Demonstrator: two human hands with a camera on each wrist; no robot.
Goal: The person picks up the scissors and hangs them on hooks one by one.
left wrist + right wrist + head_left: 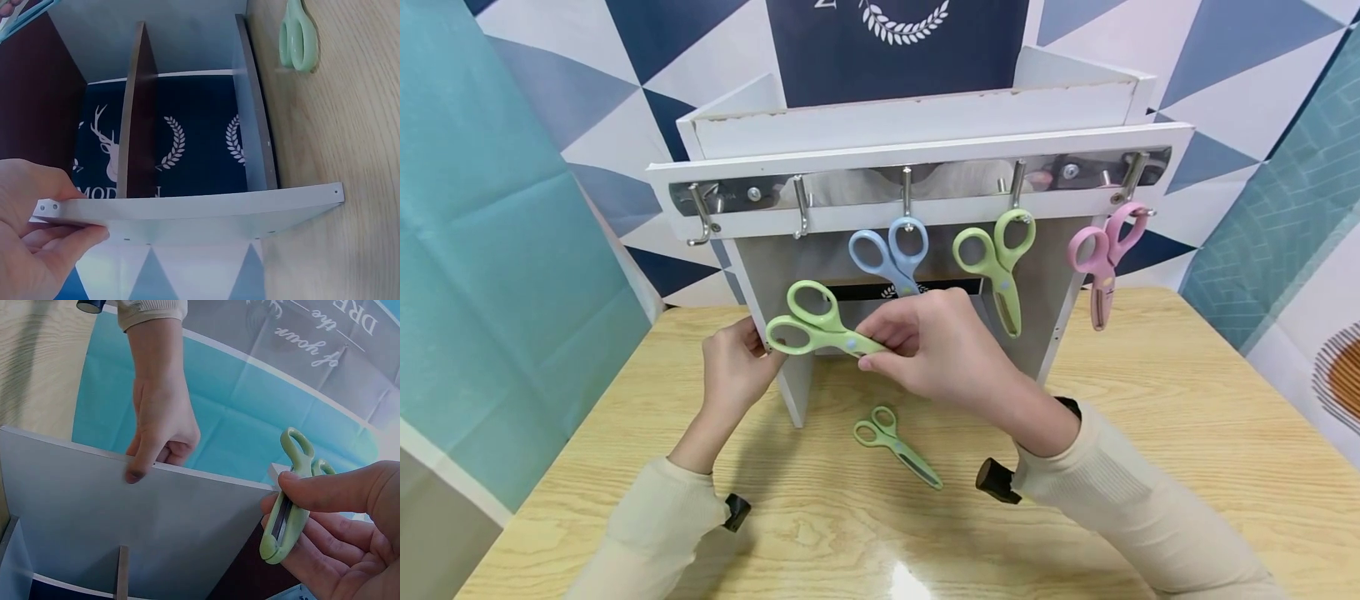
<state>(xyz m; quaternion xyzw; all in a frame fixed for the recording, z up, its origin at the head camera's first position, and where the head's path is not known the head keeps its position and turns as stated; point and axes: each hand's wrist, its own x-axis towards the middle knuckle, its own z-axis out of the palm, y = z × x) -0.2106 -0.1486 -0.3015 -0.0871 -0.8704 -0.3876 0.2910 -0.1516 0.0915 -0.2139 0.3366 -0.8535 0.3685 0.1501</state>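
My right hand (943, 342) pinches green scissors (812, 323) by the blade end, handle loops pointing left, just below the hook rail (850, 218). In the right wrist view the thumb lies across those scissors (290, 512). My left hand (735, 367) grips the edge of the white shelf's side panel (187, 209), thumb on one face and fingers on the other. Blue scissors (891, 257), green scissors (1002, 262) and pink scissors (1105, 258) hang from the middle and right hooks. Another pair of green scissors (898, 446) lies on the table below.
Two bare hooks, the far-left hook (702, 217) and the second hook (801, 208), stick out from the rail. The white shelf stands on a wooden table (820, 533), against a patterned backdrop (715, 50). A teal sheet (512, 208) hangs at the left.
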